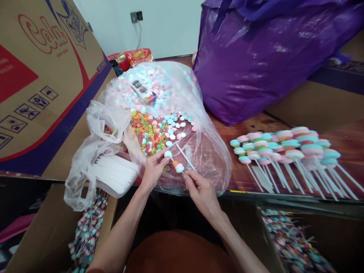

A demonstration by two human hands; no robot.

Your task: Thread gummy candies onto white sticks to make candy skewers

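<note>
Between the thumb and fingers of my left hand [156, 167] is a pale blue and white marshmallow [168, 154]. My right hand [200, 187] pinches a candy skewer [179, 168] from below; it carries a pink and blue marshmallow and an orange gummy ring. Its stick is mostly hidden by my fingers. The two hands are close together, the skewer's upper end pointing at the left-hand marshmallow. Just beyond them, a loose white stick [186, 156] lies on the clear plastic bag [210, 151]. Gummy rings [146, 131] and loose marshmallows [178, 125] are spread on it.
Finished candy skewers [284, 146] lie in a pile at right. White sticks [115, 174] fill a container at left. A purple bag [256, 57] and a large carton [42, 76] flank the table. Boxes of wrapped candies [89, 227] stand below the table edge.
</note>
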